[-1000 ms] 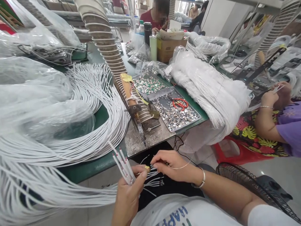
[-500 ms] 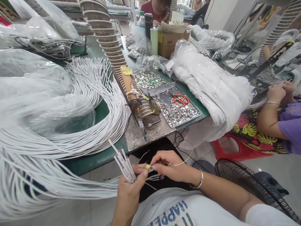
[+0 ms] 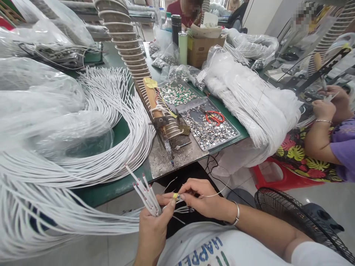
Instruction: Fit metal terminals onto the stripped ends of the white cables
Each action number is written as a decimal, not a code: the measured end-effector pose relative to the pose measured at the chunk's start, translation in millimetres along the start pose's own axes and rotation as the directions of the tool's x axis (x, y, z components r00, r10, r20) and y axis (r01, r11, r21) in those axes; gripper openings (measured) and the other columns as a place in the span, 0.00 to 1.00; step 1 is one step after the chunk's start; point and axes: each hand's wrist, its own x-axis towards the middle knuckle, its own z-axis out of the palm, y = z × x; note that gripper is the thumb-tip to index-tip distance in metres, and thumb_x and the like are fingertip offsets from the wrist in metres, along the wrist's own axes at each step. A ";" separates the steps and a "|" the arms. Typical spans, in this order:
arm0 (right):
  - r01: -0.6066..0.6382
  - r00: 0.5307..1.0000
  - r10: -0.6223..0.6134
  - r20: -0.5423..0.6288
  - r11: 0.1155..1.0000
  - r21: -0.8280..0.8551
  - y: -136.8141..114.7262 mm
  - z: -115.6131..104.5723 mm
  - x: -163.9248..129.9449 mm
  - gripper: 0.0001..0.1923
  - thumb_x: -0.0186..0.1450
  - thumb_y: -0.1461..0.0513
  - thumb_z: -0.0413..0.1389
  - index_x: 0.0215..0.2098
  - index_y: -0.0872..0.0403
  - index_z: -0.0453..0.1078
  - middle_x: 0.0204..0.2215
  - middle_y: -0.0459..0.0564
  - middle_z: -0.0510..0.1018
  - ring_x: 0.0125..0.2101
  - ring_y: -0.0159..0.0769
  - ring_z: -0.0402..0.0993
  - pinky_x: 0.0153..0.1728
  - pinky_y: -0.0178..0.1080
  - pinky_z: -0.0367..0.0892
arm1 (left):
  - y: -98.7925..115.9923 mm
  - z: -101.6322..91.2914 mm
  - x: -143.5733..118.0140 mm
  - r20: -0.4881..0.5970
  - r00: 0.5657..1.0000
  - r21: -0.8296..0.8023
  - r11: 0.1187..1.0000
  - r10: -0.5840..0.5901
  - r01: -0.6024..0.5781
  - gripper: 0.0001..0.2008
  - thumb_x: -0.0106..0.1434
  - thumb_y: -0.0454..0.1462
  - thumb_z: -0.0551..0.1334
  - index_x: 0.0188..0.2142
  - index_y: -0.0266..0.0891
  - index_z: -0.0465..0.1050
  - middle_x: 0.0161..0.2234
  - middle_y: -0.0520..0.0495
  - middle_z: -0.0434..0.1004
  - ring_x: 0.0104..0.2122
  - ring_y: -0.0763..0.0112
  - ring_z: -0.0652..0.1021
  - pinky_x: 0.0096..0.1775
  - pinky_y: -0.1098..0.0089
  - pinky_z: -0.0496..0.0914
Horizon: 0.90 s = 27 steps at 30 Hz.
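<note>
- Cables (image 3: 149, 197), one white bunch with some red tips, are clamped in the left hand (image 3: 153, 225), on the near side of the metal plate (image 3: 191, 153); its thumb and finger also pinch a yellow piece (image 3: 175, 195).
- Right hand (image 3: 201, 195), also nearer than the plate, has its fingertips pressed together on a small metal part (image 3: 179, 197), just beside the yellow piece; a thin wire (image 3: 219, 193) makes a loop from this hand.
- Black fan (image 3: 283, 208) stands low, to the right of the plate.
- Green table (image 3: 122, 129) carries the plate at its edge; the plate is grey and dirty, and a ribbed hose (image 3: 124, 40) comes down over it.
- Left of the plate, a big cable coil (image 3: 133, 144) lies beside clear plastic (image 3: 41, 99).
- Right of the plate, a tray (image 3: 196, 116) bears many metal pieces and a red-handled tool (image 3: 215, 117); farther right are a wrapped bundle (image 3: 249, 92), a red stool (image 3: 262, 175) and a co-worker's purple sleeve (image 3: 344, 144).
- Far behind the plate stand two bottles (image 3: 182, 48), a carton (image 3: 203, 51) and a pale wall (image 3: 257, 11).
</note>
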 end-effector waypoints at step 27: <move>0.254 0.907 -0.308 -0.288 0.944 -0.210 -7.3 -2.7 40.0 0.07 0.66 0.64 0.57 0.29 0.54 0.66 0.33 0.50 0.78 0.37 0.32 0.75 0.39 0.35 0.70 | 32.9 21.5 40.3 -0.132 0.965 -0.049 0.971 0.227 -0.235 0.08 0.56 0.39 0.69 0.26 0.37 0.75 0.34 0.46 0.81 0.37 0.65 0.79 0.40 0.69 0.71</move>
